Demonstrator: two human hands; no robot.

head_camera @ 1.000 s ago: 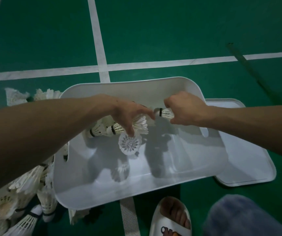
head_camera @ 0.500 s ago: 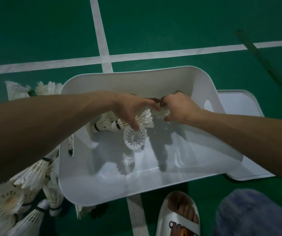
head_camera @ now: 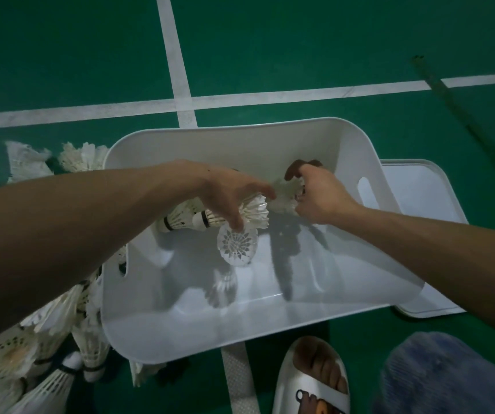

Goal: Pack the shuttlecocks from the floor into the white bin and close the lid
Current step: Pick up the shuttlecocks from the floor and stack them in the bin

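Bin (head_camera: 210, 333) 1; lid (head_camera: 419, 192) 1; left hand (head_camera: 228, 192), right hand (head_camera: 321, 198); slipper (head_camera: 309, 383) 1; shuttlecocks (head_camera: 237, 245) uncountable.

No text can be read — the slipper (head_camera: 318, 398) print is cut off.

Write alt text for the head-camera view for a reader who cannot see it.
The left hand and right hand hold feather shuttlecocks in a white bin on a green court floor. A shuttlecock heap lies left; the lid right.

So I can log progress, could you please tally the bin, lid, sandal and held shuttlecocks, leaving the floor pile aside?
Bin: 1
Lid: 1
Sandal: 1
Held shuttlecocks: 4 showing
Total: 7
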